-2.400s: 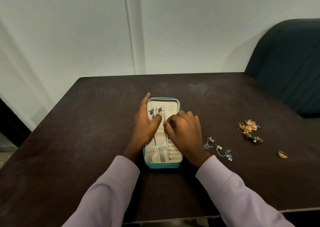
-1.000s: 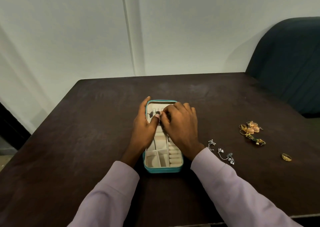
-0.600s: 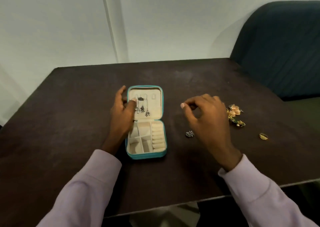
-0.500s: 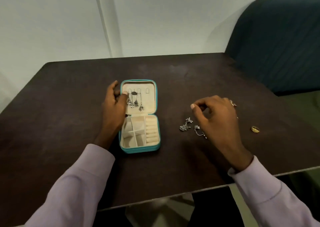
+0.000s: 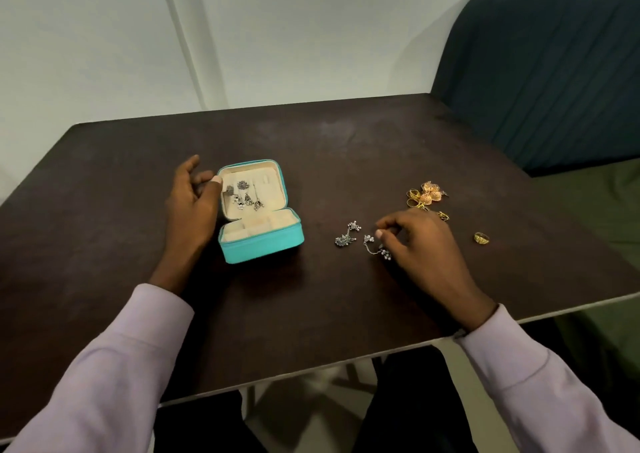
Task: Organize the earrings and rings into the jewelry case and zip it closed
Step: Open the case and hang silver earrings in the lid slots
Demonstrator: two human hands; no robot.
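A pale wall and a dark blue-green sofa (image 5: 554, 64) stand behind the dark desk (image 5: 346, 141). The head view shows the turquoise jewelry case (image 5: 259, 241) open left of centre, a few silver earrings already hanging in its lid. The left hand (image 5: 190, 206) steadies the lid's left edge with its thumb, fingers loosely bent. The right hand (image 5: 422, 241) is nearer the loose pieces; its thumb and forefinger pinch at a silver chain earring (image 5: 372, 244) lying just at the fingertips. Its mate (image 5: 346, 236) lies just to the left, between hand and case. Gold earrings (image 5: 424, 194) and a gold ring (image 5: 481, 238) wait farther right; nothing blocks the way back to the case.
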